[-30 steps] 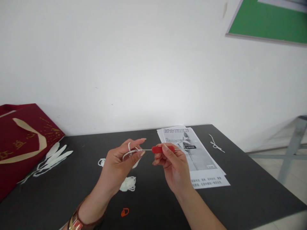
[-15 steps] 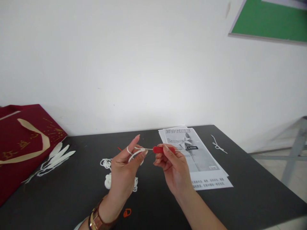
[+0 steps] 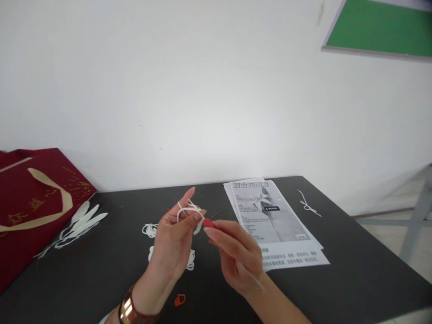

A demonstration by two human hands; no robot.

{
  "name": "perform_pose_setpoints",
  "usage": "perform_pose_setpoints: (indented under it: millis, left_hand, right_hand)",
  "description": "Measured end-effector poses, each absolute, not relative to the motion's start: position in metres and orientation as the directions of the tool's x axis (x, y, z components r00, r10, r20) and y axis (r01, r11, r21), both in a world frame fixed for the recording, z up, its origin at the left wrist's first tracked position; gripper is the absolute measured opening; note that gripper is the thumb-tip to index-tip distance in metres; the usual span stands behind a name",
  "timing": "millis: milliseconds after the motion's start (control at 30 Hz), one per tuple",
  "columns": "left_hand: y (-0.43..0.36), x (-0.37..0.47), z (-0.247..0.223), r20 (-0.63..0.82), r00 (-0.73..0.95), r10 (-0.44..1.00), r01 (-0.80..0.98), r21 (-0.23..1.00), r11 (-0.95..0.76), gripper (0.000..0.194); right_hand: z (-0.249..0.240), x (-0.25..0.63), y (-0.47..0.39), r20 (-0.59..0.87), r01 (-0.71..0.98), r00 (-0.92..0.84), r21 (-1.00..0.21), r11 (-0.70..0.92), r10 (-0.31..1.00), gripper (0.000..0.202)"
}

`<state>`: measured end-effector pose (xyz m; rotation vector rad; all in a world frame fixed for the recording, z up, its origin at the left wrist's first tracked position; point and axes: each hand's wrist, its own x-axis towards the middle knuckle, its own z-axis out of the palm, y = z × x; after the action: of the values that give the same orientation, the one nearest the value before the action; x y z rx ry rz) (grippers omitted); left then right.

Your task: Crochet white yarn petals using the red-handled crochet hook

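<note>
Red-handled crochet hook [image 3: 208, 223] at white yarn [image 3: 198, 227], above a black table [image 3: 340, 274].
The left hand [image 3: 173, 238] pinches the white yarn, a strand crossing its raised index finger; the right hand [image 3: 238, 254] is closed around the hook. The tip seems to meet the yarn, though it shows too small to be sure. An orange stitch marker [image 3: 180, 300] lies below.

- Black tabletop [image 3: 337, 270], set against the wall [image 3: 216, 90]
- Dark red bag [image 3: 25, 243] at its left end
- White leaf-shaped pieces [image 3: 88, 219] beside the bag
- White yarn bundles [image 3: 149, 230] near the middle, partly hidden
- Orange clip [image 3: 180, 300] near the front
- Overlapping printed sheets [image 3: 286, 220]
- Knotted white cord [image 3: 306, 206], right of the sheets
</note>
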<state>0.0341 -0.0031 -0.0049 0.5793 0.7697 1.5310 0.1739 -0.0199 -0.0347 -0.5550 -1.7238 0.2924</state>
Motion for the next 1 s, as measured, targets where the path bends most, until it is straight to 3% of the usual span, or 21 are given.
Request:
perform_pose_setpoints:
  millis: [67,133,267,567,1000]
  left_hand:
    - [-0.002,0.029,-0.001,-0.091,-0.035,0.995,-0.667,0.744,0.045,0.057]
    - [-0.001,0.025,0.001,-0.093,0.001,0.996,-0.664,0.744,0.070,0.057]
    - [-0.002,0.021,0.005,-0.076,0.019,0.997,-0.648,0.758,0.070,0.056]
    - [-0.001,0.014,0.008,-0.019,0.021,1.000,-0.614,0.789,0.028,0.057]
    - [-0.001,0.008,0.011,0.027,0.037,0.999,-0.574,0.819,-0.001,0.054]
  right_hand:
    - [-0.033,0.172,-0.017,0.745,0.041,-0.017,-0.666,0.745,0.667,0.040]
    - [-0.031,0.170,-0.015,0.610,-0.173,0.051,-0.775,0.608,0.791,0.026]
    - [-0.030,0.169,-0.012,0.451,-0.428,0.052,-0.796,0.428,0.891,0.013]
    - [-0.021,0.174,-0.013,0.381,-0.524,0.081,-0.770,0.364,0.921,0.010]
    - [-0.016,0.185,-0.011,0.503,-0.443,0.047,-0.764,0.469,0.863,0.010]
